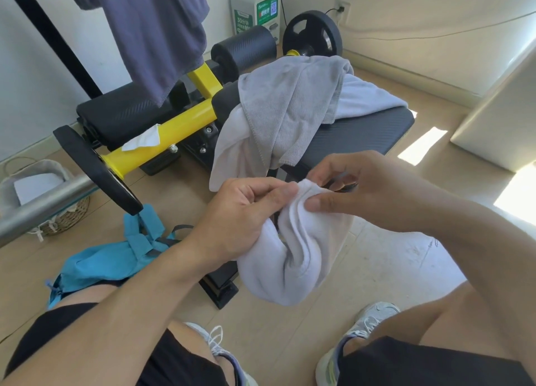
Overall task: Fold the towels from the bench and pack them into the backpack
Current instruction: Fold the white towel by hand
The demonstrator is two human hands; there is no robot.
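Blue backpack (110, 258) on floor, left. Left hand (240, 211) and right hand (359, 188) close together, both pinching the white towel (293, 255) top edge mid-air. Soft, light, limp: grip corners. More towels (290, 107) on counter (362, 133).

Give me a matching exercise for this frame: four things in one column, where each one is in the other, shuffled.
Things:
1. white towel
2. grey towel
3. blue backpack
4. dark blue shirt

Places:
A. hanging from above, over the yellow frame
B. pinched by the left hand and right hand
C. on the floor, left of the person's knee
D. draped over the bench

Pairs: 1-B, 2-D, 3-C, 4-A
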